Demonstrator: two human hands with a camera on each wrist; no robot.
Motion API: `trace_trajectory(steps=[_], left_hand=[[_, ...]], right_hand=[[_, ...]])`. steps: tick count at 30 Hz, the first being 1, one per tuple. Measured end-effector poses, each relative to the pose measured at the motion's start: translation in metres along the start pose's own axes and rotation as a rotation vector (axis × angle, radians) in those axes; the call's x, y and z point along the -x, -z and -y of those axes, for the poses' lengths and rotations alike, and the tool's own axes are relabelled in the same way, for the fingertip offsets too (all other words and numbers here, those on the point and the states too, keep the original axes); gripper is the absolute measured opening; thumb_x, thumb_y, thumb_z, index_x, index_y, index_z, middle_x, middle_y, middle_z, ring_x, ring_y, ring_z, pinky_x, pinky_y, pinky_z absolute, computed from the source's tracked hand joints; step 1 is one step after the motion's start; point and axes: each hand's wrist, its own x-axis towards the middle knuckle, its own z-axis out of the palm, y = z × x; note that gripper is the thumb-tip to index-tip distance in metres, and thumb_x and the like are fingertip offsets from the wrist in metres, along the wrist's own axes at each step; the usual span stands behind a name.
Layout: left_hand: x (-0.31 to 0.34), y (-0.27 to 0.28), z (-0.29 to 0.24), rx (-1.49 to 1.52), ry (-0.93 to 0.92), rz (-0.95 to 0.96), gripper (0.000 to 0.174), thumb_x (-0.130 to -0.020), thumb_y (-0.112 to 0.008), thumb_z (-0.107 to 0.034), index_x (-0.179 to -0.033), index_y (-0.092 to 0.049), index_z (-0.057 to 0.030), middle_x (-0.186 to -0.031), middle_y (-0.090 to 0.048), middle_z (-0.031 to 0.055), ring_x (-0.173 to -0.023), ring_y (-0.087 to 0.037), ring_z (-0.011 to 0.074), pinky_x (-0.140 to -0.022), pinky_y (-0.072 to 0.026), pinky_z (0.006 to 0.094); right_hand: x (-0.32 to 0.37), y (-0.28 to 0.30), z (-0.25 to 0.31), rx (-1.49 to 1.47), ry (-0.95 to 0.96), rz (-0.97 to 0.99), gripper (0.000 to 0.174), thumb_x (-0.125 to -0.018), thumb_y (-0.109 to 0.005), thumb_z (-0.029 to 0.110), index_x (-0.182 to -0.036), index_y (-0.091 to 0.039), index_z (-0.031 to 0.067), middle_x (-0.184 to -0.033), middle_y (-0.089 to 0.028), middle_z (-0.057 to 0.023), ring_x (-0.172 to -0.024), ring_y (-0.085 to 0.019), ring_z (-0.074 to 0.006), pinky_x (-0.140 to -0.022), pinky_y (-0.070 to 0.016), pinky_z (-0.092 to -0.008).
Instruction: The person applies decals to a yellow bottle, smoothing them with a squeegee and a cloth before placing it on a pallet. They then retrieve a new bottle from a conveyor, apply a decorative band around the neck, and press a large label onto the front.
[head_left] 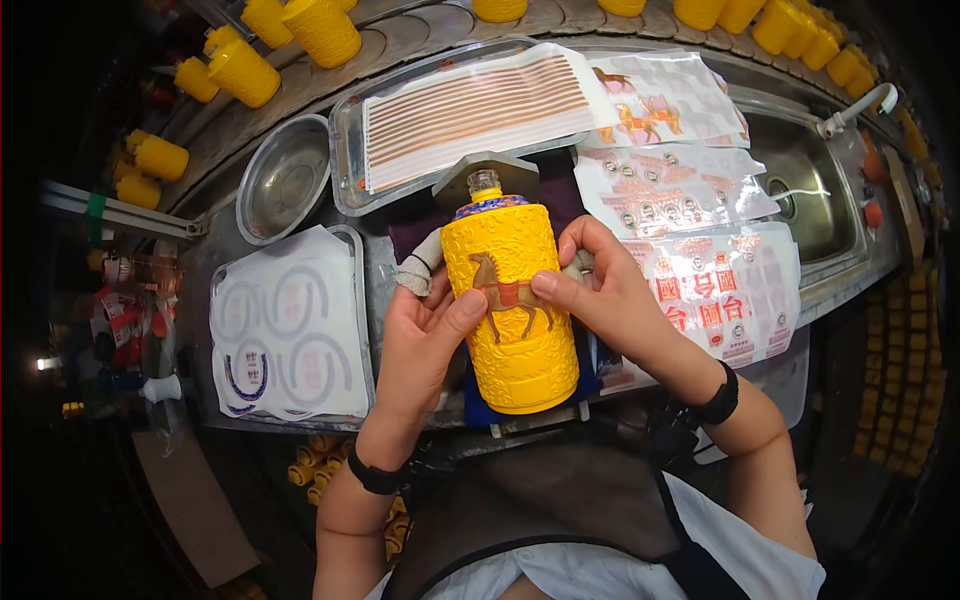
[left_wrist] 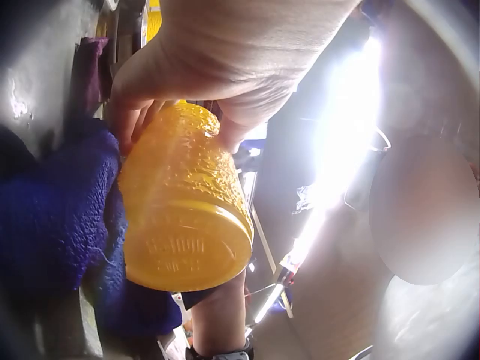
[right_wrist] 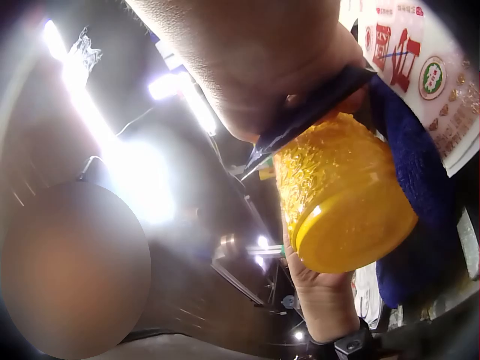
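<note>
A yellow embossed bottle (head_left: 525,375) with a clear glass neck (head_left: 484,184) leans back, neck away from me. On its front lies a brown horse decal (head_left: 510,294) with a red saddle. My left hand (head_left: 425,335) holds the bottle's left side, thumb on the horse's chest. From the right, my right hand (head_left: 612,292) grips it, thumb at the horse's rump. Pale wraps (head_left: 415,277) cover some fingertips. Both wrist views show the bottle's round base (left_wrist: 187,251) (right_wrist: 356,232), with a blue cloth (left_wrist: 56,210) beside it.
Decal sheets lie on both sides: striped strips (head_left: 480,115) on a metal tray (head_left: 345,160), ring-shaped ones (head_left: 285,320) at left, red-lettered ones (head_left: 715,290) at right. A metal bowl (head_left: 285,180) stands back left, a sink (head_left: 810,190) right. Yellow bottles (head_left: 322,30) line a conveyor (head_left: 400,45) behind.
</note>
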Motion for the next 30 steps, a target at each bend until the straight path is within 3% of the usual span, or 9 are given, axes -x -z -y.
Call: trace_trajectory(steps=[5,8,14,17,20,23,26,27,30], left_hand=[[0.000,0.002,0.003,-0.007,-0.018,0.016,0.068,-0.091,-0.070,-0.008,-0.147,-0.033,0.0008,-0.144,-0.048,0.0162,-0.133,-0.048,0.0229,-0.113,-0.0376,0.0373],[0.000,0.003,0.003,-0.005,-0.020,0.021,0.069,-0.091,-0.071,-0.009,-0.147,-0.033,0.0007,-0.144,-0.048,0.0166,-0.133,-0.048,0.0224,-0.113,-0.0377,0.0368],[0.001,0.003,0.004,0.009,-0.026,0.025,0.070,-0.090,-0.073,-0.012,-0.147,-0.033,0.0000,-0.142,-0.049,0.0158,-0.130,-0.050,0.0212,-0.111,-0.0390,0.0350],[0.000,0.005,0.006,-0.017,-0.049,0.025,0.070,-0.090,-0.073,-0.014,-0.147,-0.034,-0.0005,-0.141,-0.050,0.0153,-0.129,-0.050,0.0205,-0.110,-0.0395,0.0342],[0.000,0.007,0.008,-0.044,-0.067,0.029,0.069,-0.091,-0.073,-0.016,-0.147,-0.035,-0.0011,-0.140,-0.051,0.0148,-0.128,-0.051,0.0200,-0.109,-0.0397,0.0337],[0.000,0.010,0.011,-0.015,-0.076,0.035,0.067,-0.092,-0.072,-0.018,-0.146,-0.036,-0.0016,-0.140,-0.052,0.0147,-0.128,-0.051,0.0196,-0.110,-0.0398,0.0339],[0.002,0.017,0.007,0.104,0.002,0.050,0.062,-0.094,-0.068,-0.016,-0.146,-0.036,-0.0019,-0.140,-0.052,0.0136,-0.128,-0.052,0.0187,-0.109,-0.0410,0.0340],[0.004,0.020,0.001,0.147,0.064,0.050,0.060,-0.096,-0.065,-0.015,-0.147,-0.036,-0.0021,-0.140,-0.053,0.0126,-0.128,-0.052,0.0181,-0.108,-0.0422,0.0337],[0.007,0.025,0.002,0.200,0.101,0.086,0.058,-0.097,-0.062,-0.013,-0.147,-0.036,-0.0022,-0.140,-0.052,0.0127,-0.129,-0.052,0.0179,-0.108,-0.0434,0.0334]], right_hand=[[0.000,0.004,-0.005,0.082,-0.026,0.001,0.037,-0.088,-0.077,0.024,-0.095,-0.044,0.0094,-0.090,-0.046,0.0033,-0.079,-0.042,-0.0013,-0.064,-0.0387,-0.0190],[0.000,-0.002,-0.004,-0.076,-0.006,0.005,0.036,-0.088,-0.077,0.023,-0.095,-0.045,0.0092,-0.091,-0.046,0.0029,-0.080,-0.043,-0.0019,-0.066,-0.0385,-0.0188],[-0.001,0.003,-0.008,0.039,-0.027,-0.004,0.034,-0.088,-0.076,0.020,-0.096,-0.045,0.0089,-0.092,-0.048,0.0017,-0.082,-0.046,-0.0026,-0.070,-0.0408,-0.0183],[0.000,0.001,-0.003,-0.002,-0.096,0.008,0.033,-0.090,-0.075,0.019,-0.097,-0.044,0.0089,-0.090,-0.048,0.0029,-0.080,-0.047,-0.0024,-0.068,-0.0409,-0.0176],[0.001,-0.004,0.000,-0.028,-0.030,-0.011,0.030,-0.091,-0.073,0.016,-0.098,-0.044,0.0099,-0.088,-0.050,0.0040,-0.077,-0.049,-0.0005,-0.064,-0.0396,-0.0163],[0.003,-0.005,0.005,-0.034,-0.057,-0.007,0.023,-0.094,-0.069,0.018,-0.096,-0.048,0.0096,-0.086,-0.055,0.0018,-0.066,-0.052,-0.0017,-0.055,-0.0405,-0.0182],[-0.004,0.025,0.005,-0.162,-0.230,0.076,0.020,-0.096,-0.065,0.025,-0.094,-0.053,0.0088,-0.083,-0.059,-0.0016,-0.052,-0.052,-0.0072,-0.047,-0.0411,-0.0217],[-0.008,0.035,-0.004,-0.217,-0.175,-0.064,0.020,-0.097,-0.061,0.028,-0.093,-0.058,0.0079,-0.079,-0.060,-0.0025,-0.042,-0.049,-0.0123,-0.042,-0.0397,-0.0241],[-0.017,0.062,0.000,-0.505,-0.301,-0.319,0.015,-0.096,-0.057,0.021,-0.100,-0.058,0.0070,-0.084,-0.064,-0.0046,-0.054,-0.056,-0.0131,-0.047,-0.0424,-0.0230]])
